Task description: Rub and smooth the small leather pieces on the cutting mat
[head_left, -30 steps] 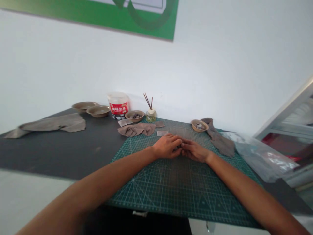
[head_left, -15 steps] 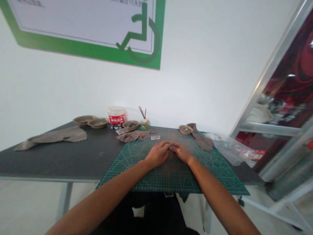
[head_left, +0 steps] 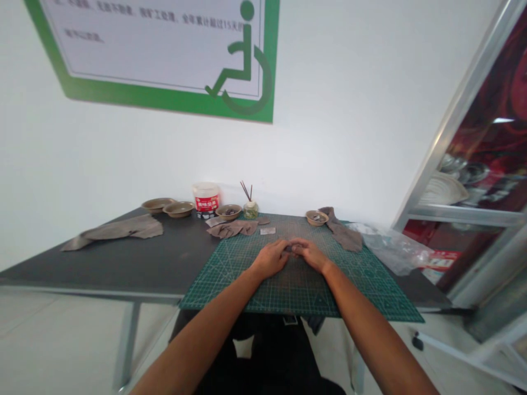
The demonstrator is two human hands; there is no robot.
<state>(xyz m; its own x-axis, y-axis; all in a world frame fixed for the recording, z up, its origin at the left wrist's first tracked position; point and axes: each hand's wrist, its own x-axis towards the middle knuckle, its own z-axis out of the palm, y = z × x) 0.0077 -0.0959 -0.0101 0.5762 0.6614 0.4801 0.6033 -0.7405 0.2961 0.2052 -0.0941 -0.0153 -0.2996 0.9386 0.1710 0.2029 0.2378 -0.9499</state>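
Note:
Over the middle of the green cutting mat (head_left: 239,280), both hands meet with bent fingers. Between their fingertips is a small dark piece (head_left: 289,248), mostly hidden, whose kind I cannot make out. My left hand (head_left: 272,258) grips it from the left. My right hand (head_left: 308,253) holds it from the right, with thumb and fingers pinched. Just beyond the hands lies a small pale rectangular card (head_left: 267,231). Farther back on the left is a crumpled grey-brown cloth (head_left: 234,229).
Bowls with small dark pieces stand at the back: a middle bowl (head_left: 229,212) and a right bowl (head_left: 317,218). Near them are a tub (head_left: 206,200), a reed diffuser (head_left: 251,209), another cloth (head_left: 345,236) and a plastic bag (head_left: 391,247). A long cloth (head_left: 115,230) lies left.
The camera view has shifted, so the table and sign sit farther right in the picture. My fingers have parted slightly, and more of the small dark piece shows between them.

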